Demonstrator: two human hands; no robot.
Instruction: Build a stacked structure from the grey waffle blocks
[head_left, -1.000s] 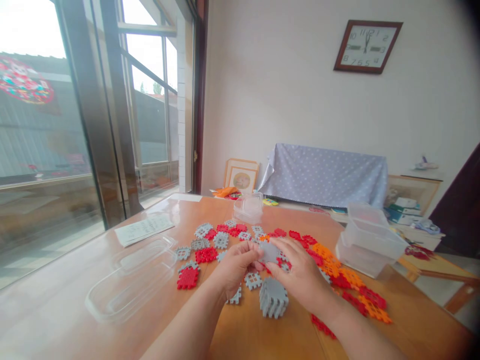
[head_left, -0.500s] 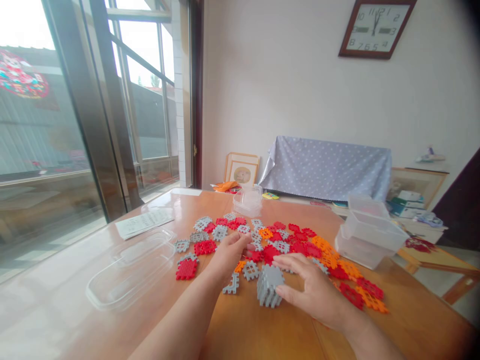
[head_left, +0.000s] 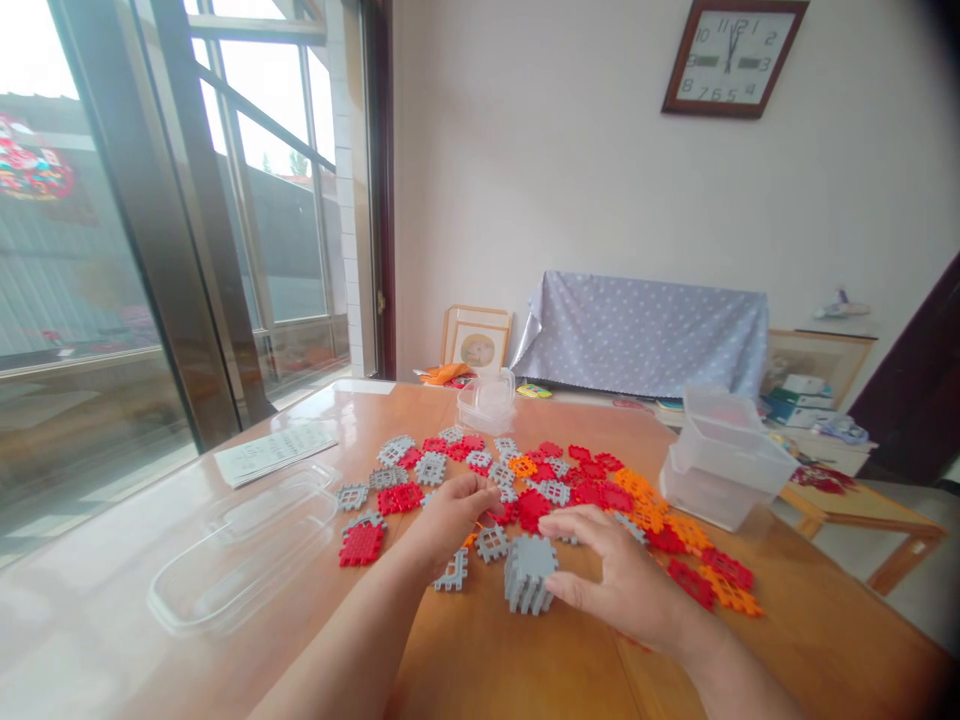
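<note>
Centrally, a grey stack of waffle blocks [head_left: 529, 573] was touched by the spread fingers of the right hand [head_left: 622, 585]; loose tiles [head_left: 480, 502] were reached by the left hand [head_left: 450, 515], its grip unclear. Stacked clear tubs [head_left: 724, 455] and a clear lid [head_left: 244, 545] were seen without tiles inside.

Both forearms reach forward; left hand [head_left: 450, 515] curled palm-down, right hand [head_left: 622, 575] spread with fingers extended.

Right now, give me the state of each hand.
Left hand: fingers curled over the loose tiles; whether it holds one cannot be told.
Right hand: open, fingers resting against the grey block stack.
</note>
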